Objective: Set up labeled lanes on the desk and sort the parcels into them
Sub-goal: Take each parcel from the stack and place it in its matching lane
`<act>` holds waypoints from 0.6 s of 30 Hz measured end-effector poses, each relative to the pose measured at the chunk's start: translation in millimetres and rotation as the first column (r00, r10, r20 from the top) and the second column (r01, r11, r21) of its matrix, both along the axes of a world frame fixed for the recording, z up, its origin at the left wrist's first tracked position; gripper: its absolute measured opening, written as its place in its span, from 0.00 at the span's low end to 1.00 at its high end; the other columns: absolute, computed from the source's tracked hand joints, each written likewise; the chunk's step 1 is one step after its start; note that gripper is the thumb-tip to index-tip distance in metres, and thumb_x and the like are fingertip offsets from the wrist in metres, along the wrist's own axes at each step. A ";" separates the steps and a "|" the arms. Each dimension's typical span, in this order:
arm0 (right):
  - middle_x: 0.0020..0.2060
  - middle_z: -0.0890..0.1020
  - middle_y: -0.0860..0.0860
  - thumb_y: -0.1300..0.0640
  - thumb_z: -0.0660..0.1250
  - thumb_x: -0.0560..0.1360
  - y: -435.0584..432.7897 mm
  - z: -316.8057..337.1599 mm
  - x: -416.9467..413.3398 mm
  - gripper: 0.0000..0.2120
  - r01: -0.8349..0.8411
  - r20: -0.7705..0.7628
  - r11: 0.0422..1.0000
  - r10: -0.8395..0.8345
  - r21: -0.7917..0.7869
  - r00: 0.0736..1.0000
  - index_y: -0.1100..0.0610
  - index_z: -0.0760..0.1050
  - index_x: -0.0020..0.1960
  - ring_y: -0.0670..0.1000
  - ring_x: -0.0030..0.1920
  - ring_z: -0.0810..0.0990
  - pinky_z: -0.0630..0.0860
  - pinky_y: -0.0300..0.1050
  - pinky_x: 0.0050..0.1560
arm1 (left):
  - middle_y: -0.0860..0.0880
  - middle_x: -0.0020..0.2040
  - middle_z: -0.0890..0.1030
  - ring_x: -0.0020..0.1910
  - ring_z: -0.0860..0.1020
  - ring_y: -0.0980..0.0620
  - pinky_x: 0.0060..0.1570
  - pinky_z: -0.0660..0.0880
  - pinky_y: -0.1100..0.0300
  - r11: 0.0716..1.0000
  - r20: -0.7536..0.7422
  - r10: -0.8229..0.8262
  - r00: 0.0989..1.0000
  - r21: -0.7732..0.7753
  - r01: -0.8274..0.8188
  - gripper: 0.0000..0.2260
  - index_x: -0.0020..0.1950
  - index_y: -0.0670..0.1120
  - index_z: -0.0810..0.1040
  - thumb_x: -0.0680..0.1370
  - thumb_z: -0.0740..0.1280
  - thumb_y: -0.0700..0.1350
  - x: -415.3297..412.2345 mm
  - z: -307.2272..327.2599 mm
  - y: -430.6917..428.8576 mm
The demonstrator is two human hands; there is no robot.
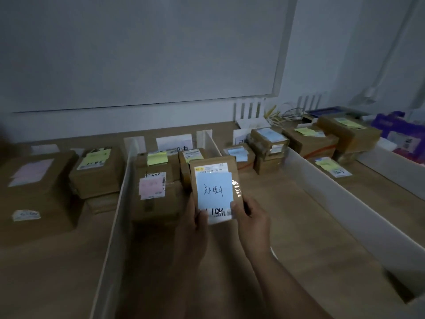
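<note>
Parcel [215, 189] between both hands, fingers [234, 207] gripping its lower edges

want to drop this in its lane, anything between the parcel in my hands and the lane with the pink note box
Nothing visible does. The left hand and right hand hold the parcel. Boxes fill the lane's far end under the sign; nearer, in front of the pink-noted box, bare desk shows.

Your parcel [212, 163] is matt brown cardboard with glossy tape [236, 188], its note [215, 191] smooth paper; your worktop [287, 226] looks like smooth wood
</note>
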State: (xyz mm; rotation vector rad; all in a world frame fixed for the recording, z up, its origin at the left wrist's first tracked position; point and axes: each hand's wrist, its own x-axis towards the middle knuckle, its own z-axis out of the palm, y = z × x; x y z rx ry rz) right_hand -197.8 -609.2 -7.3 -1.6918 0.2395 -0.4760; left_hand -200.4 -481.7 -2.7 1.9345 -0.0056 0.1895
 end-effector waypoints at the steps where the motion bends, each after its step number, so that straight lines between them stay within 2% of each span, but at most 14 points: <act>1: 0.43 0.84 0.45 0.59 0.66 0.76 -2.0 -4.1 8.7 0.10 -0.014 -0.015 1.000 0.014 0.011 1.000 0.53 0.80 0.55 0.42 0.44 0.82 0.79 0.43 0.45 | 0.49 0.69 0.71 0.59 0.74 0.55 0.50 0.68 0.76 1.000 -0.021 0.014 1.000 0.002 -0.014 0.23 0.75 0.53 0.58 0.81 0.59 0.47 5.9 -3.2 -2.2; 3: 0.40 0.84 0.44 0.57 0.66 0.75 -4.0 -15.6 25.7 0.08 -0.038 -0.049 0.999 0.039 0.026 0.998 0.51 0.81 0.52 0.40 0.42 0.82 0.78 0.43 0.43 | 0.50 0.69 0.70 0.65 0.72 0.52 0.55 0.67 0.67 0.999 -0.046 0.039 0.998 0.033 -0.038 0.23 0.75 0.54 0.58 0.81 0.59 0.47 18.8 -12.8 -4.5; 7: 0.42 0.84 0.46 0.54 0.65 0.75 -1.8 -35.7 54.4 0.07 -0.095 -0.133 0.994 0.100 0.050 0.986 0.48 0.80 0.51 0.43 0.44 0.83 0.82 0.49 0.44 | 0.51 0.70 0.69 0.64 0.67 0.58 0.59 0.63 0.65 0.998 -0.091 0.055 0.994 0.028 -0.052 0.25 0.75 0.57 0.56 0.80 0.60 0.49 45.2 -32.1 -3.3; 10: 0.46 0.83 0.46 0.55 0.64 0.77 -1.5 -46.3 72.6 0.06 -0.134 -0.186 0.991 0.135 0.019 0.973 0.48 0.78 0.51 0.44 0.46 0.82 0.81 0.42 0.42 | 0.51 0.71 0.68 0.62 0.66 0.61 0.60 0.62 0.65 0.999 -0.137 0.053 0.989 0.014 -0.051 0.25 0.75 0.56 0.55 0.80 0.60 0.48 64.0 -47.2 -1.3; 14: 0.45 0.83 0.46 0.54 0.64 0.77 4.2 -61.1 103.4 0.05 -0.166 -0.283 0.983 0.138 -0.079 0.949 0.51 0.78 0.50 0.44 0.46 0.82 0.80 0.41 0.41 | 0.48 0.75 0.63 0.72 0.64 0.50 0.68 0.62 0.57 0.994 -0.211 0.094 0.973 0.074 -0.080 0.26 0.77 0.52 0.49 0.82 0.57 0.47 91.9 -66.9 0.4; 18: 0.42 0.81 0.46 0.55 0.64 0.77 9.2 -70.3 132.9 0.04 -0.167 -0.351 0.980 0.118 -0.113 0.929 0.56 0.74 0.47 0.44 0.44 0.80 0.74 0.36 0.36 | 0.47 0.75 0.61 0.72 0.64 0.48 0.69 0.62 0.54 0.993 -0.298 0.108 0.948 0.079 -0.089 0.28 0.78 0.52 0.43 0.82 0.54 0.49 113.3 -81.2 -0.6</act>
